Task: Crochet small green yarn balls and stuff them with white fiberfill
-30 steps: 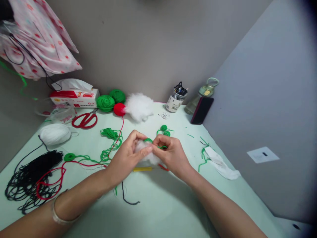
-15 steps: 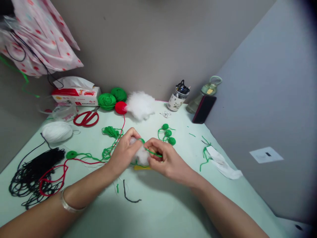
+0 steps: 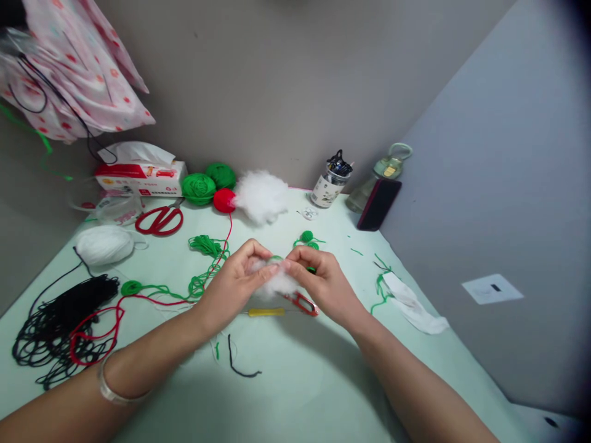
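Note:
My left hand (image 3: 242, 271) pinches a small green crocheted piece (image 3: 276, 258), which is mostly hidden by the fingers. Fingertips of my right hand (image 3: 323, 277) are closed at its other side, touching the left thumb. White stuffing (image 3: 279, 284) shows directly below the fingers; whether it is held or lies on the table I cannot tell. Beneath the hands lie a yellow-handled crochet hook (image 3: 266, 312) and a small red-handled tool (image 3: 307, 304). Small green crocheted balls (image 3: 306, 236) sit just beyond my right hand, partly covered by it.
Red-handled scissors (image 3: 159, 220), green yarn balls (image 3: 198, 189), a red yarn ball (image 3: 224, 200) and a heap of stuffing (image 3: 262, 197) stand at the back. Black yarn (image 3: 64, 320) and white yarn (image 3: 105, 245) lie left. A pen jar (image 3: 327, 187), phone (image 3: 379, 205) and bottle (image 3: 364, 195) stand back right.
My right hand has moved slightly up and right, and its fingertips now meet the left ones. The green strand it held no longer shows. The red-handled tool has come into view.

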A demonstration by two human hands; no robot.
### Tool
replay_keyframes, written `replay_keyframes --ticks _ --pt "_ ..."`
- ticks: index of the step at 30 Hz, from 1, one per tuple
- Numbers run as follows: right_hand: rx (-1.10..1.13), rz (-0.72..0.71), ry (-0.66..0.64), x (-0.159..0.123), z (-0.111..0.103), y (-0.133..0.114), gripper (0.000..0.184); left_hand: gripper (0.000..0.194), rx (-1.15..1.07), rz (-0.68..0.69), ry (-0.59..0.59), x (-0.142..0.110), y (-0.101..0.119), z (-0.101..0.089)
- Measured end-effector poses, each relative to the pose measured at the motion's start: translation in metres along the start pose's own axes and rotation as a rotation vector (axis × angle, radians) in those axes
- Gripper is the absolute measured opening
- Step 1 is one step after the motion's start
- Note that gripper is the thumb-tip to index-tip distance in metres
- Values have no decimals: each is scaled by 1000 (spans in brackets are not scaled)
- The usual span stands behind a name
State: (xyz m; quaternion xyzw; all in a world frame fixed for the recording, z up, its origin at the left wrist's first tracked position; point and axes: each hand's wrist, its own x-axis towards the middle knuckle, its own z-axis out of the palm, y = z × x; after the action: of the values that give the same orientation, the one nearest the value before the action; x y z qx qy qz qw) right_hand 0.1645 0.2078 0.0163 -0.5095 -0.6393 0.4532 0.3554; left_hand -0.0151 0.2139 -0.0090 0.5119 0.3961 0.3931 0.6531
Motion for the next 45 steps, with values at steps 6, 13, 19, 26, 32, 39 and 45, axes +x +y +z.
replay_keyframes --ticks 6,13,19,26,32,39,45 --pt "-88 21 -87 -15 18 -6 19 14 239 183 223 8 -11 -3" --pt "-411 -90 -86 -10 7 -2 14 20 -93 -54 147 7 -10 -1" --pt "-298 -357 61 -10 -3 -6 23 20 -158 -93 91 4 -9 1" --pt "182 -68 1 -9 -6 -9 16 17 -168 -88 101 0 -4 3" --pt "-248 -101 -58 -5 -1 -5 5 17 -102 -14 165 0 -8 0" --pt "-220 -76 14 -3 8 5 20 20 -118 -23 71 0 -13 7" --pt "-243 -68 131 -4 6 6 22 25 -164 -33 6 -5 -9 9"
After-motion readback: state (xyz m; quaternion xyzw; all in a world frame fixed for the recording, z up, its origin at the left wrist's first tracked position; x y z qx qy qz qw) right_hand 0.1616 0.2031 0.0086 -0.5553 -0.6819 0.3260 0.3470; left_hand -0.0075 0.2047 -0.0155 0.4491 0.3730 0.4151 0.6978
